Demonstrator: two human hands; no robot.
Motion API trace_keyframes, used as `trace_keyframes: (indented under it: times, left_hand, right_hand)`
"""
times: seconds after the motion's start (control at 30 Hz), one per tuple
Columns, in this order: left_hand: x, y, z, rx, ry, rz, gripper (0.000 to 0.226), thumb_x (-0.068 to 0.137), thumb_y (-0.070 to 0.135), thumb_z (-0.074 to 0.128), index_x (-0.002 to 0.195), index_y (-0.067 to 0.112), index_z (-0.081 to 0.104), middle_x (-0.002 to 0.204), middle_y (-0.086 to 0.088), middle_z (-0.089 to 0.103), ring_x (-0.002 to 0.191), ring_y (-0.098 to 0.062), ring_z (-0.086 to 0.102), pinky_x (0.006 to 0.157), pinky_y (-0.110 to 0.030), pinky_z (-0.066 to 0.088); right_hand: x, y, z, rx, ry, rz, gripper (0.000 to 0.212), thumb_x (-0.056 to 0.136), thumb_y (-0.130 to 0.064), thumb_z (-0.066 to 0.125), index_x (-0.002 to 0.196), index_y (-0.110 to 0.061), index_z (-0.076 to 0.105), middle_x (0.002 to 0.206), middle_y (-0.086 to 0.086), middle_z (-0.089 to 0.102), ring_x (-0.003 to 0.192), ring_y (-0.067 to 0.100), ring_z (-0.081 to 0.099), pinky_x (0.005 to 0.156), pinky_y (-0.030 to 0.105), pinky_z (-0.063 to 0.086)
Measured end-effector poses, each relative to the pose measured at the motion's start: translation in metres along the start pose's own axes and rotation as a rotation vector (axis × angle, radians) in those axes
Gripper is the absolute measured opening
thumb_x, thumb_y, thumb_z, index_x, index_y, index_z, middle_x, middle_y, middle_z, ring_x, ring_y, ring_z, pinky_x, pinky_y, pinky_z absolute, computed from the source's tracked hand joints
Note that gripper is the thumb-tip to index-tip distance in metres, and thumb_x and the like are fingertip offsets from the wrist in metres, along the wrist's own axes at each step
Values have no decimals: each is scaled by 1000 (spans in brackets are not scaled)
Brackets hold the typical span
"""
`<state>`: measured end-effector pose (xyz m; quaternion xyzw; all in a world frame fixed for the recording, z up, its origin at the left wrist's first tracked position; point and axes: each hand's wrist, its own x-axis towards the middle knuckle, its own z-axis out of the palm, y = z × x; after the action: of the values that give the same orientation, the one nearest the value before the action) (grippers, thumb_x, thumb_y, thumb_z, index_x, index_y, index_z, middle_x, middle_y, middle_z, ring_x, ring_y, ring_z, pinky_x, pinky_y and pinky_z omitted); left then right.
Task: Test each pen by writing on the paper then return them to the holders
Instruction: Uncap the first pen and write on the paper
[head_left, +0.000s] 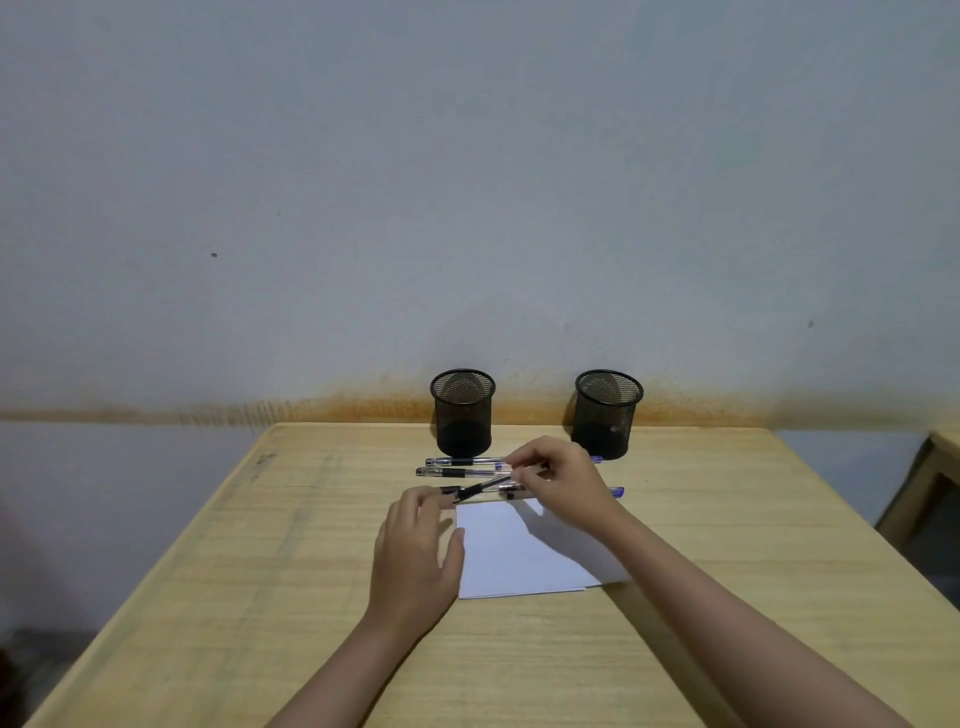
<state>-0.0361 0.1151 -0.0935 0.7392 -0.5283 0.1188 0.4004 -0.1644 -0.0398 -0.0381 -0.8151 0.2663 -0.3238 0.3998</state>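
Two black mesh pen holders, the left holder (462, 413) and the right holder (607, 413), stand at the back of the wooden table (260, 545). Several clear pens (457, 472) lie in rows in front of them. A white sheet of paper (514, 553) lies nearer to me. My right hand (561, 478) pinches a pen with a black grip (480, 489), which is tilted with its tip pointing down left over the paper's top edge. My left hand (418, 556) lies flat with straight fingers at the paper's left edge, its fingertips near the pen tip.
The table backs onto a pale wall with a brown stain along its base. A piece of wooden furniture (930, 499) stands beyond the table's right edge. Bare tabletop stretches to the left and right of the paper.
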Motion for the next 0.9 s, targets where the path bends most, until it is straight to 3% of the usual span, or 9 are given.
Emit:
trace_keyframes:
  times: [0.1, 0.17, 0.27, 0.4, 0.53, 0.7, 0.9]
  left_hand:
    - [0, 0, -1, 16, 50, -25, 43, 78, 14, 69, 119, 15, 56, 119, -1, 57, 106, -18, 53, 82, -32, 46]
    - [-2, 2, -2, 16, 54, 7, 39, 78, 11, 69, 115, 15, 58, 111, 0, 62, 98, -20, 58, 78, -31, 45]
    - [-5, 6, -3, -30, 69, 47, 20, 80, 13, 62, 100, 16, 64, 90, 5, 64, 79, -16, 60, 68, -29, 44]
    - [-3, 16, -4, -127, 70, 103, 17, 85, 12, 57, 100, 13, 65, 89, 3, 62, 82, -10, 57, 68, -30, 49]
    - [3, 35, -8, -161, 30, 199, 23, 88, 20, 54, 108, 14, 63, 93, 0, 62, 86, -9, 55, 73, -26, 47]
    - [6, 44, -20, -148, -6, 243, 30, 88, 23, 53, 115, 14, 62, 88, 1, 61, 79, -11, 54, 68, -25, 42]
    - [14, 57, -16, -202, -35, 138, 18, 85, 17, 57, 95, 11, 71, 74, -3, 62, 65, -14, 55, 60, -30, 44]
  right_hand:
    - [-15, -1, -9, 170, 26, 34, 22, 82, -3, 69, 83, -24, 71, 85, 0, 70, 82, 16, 66, 75, 25, 56]
    - [-26, -3, -13, 258, 40, 56, 25, 81, -1, 71, 82, -25, 72, 84, 1, 71, 79, 15, 66, 77, 31, 58]
    - [-40, -8, -15, 402, 82, 96, 18, 81, 0, 70, 88, -16, 72, 80, 5, 70, 77, 16, 66, 73, 27, 58]
    - [-51, -18, -10, 649, 148, 222, 20, 82, -2, 69, 101, -10, 68, 86, 9, 70, 83, 21, 68, 73, 25, 58]
    - [-55, -27, 0, 531, 48, 206, 11, 85, -7, 68, 93, -13, 72, 76, 2, 72, 69, 10, 68, 68, 23, 58]
    - [-52, -31, 0, 473, 77, 186, 12, 86, -13, 67, 75, -15, 72, 60, -2, 68, 56, 8, 63, 61, 23, 56]
    - [-41, -22, 12, 612, 138, 397, 24, 91, -19, 61, 77, 1, 64, 54, 3, 53, 47, 10, 48, 52, 22, 46]
